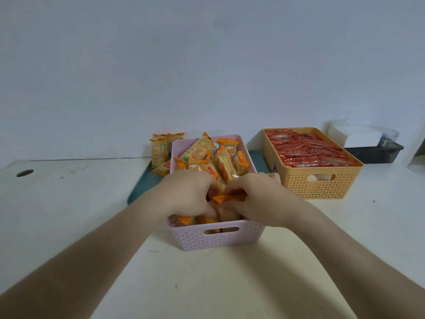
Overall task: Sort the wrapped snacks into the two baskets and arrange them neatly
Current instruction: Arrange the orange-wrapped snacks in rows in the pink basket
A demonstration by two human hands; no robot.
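Note:
A pink perforated basket (213, 238) stands in front of me, filled with several orange-and-yellow wrapped snacks (226, 165). Both my hands are inside its near half. My left hand (188, 194) is curled around snacks there, and my right hand (255, 199) pinches an orange wrapper edge (227, 198) between the two hands. To the right, an orange basket (319, 185) holds neat rows of red wrapped snacks (305, 149). A few more orange-and-yellow snacks (161, 149) stand on the tray behind the pink basket's left corner.
A dark green tray (140, 189) lies under the pink basket. A dark tray with a clear plastic box (372, 153) sits at the back right. The white table has a cable hole (24, 173) at the far left, and a wall rises behind.

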